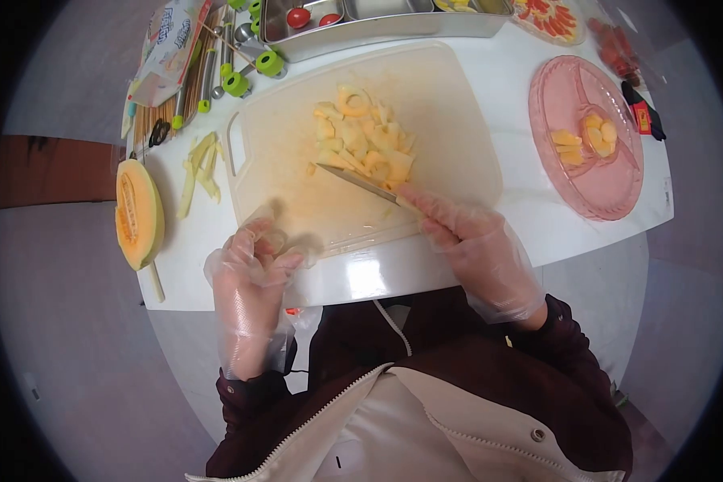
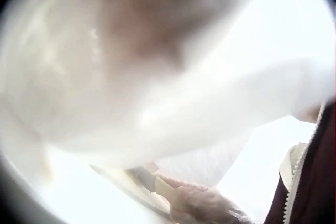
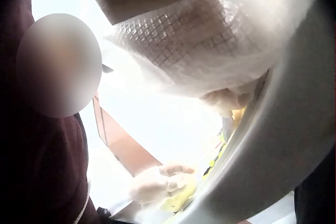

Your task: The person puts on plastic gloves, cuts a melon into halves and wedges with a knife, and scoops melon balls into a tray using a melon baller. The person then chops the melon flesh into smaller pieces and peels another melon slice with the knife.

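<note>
My right hand (image 1: 484,245), in a clear plastic glove, grips the pale handle of a knife (image 1: 355,181). Its blade points left across the cutting board (image 1: 450,104), at the near side of a heap of cut melon pieces (image 1: 361,140). The gloved left hand (image 1: 253,255) hovers around the board's near left corner, fingers loosely bent and nothing in them. In the left wrist view the knife hand (image 2: 202,203) shows low down, behind a blurred glove. The right wrist view has the left hand (image 3: 160,184) at the bottom.
A halved melon (image 1: 139,213) and peel strips (image 1: 199,173) lie left. Green-ended tools (image 1: 237,80) and skewers are behind them. A metal container (image 1: 394,38) with tomatoes stands at the back. On the right is a pink divided plate (image 1: 550,96) with fruit pieces, beside a red-and-black item (image 1: 643,112).
</note>
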`<state>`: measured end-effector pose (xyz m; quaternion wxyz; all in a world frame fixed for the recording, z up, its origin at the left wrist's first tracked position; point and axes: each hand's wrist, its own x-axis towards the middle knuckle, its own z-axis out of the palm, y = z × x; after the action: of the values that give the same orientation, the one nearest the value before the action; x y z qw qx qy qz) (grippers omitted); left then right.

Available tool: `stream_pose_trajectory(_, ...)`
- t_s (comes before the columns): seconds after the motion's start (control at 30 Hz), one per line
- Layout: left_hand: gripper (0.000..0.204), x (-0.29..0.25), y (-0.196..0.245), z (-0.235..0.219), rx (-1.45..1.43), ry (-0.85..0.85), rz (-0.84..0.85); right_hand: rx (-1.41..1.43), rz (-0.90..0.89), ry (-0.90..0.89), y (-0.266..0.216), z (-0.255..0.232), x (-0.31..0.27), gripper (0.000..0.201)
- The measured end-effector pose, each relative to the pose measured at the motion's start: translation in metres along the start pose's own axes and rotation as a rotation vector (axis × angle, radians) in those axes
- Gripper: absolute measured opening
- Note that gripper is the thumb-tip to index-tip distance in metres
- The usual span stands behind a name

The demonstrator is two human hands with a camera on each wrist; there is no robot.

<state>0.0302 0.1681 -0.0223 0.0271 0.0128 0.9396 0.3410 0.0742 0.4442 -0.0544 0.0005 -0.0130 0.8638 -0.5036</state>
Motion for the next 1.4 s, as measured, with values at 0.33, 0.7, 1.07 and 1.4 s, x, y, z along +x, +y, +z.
stream_pose_trajectory(0.33, 0.036, 0.108, 0.07, -0.034, 0.268, -0.104, 0.456, -0.048, -0.103, -0.115, 0.012, -0.011, -0.007, 0.043)
stream_pose_trajectory(0.7, 0.039, 0.191, 0.108, 0.052, 0.757, -0.423, 0.722, 0.117, -0.19, -0.006, 0.023, -0.017, -0.015, 0.059)
stream_pose_trajectory(1.07, 0.026, 0.191, 0.106, 0.058, 0.761, -0.416, 0.72, 0.195, -0.146, -0.043, 0.029, -0.015, -0.013, 0.054)
stream_pose_trajectory(1.4, 0.024, 0.186, 0.094, 0.055, 0.58, -0.391, 0.608, 0.069, -0.149, -0.112, 0.022, -0.022, -0.011, 0.056)
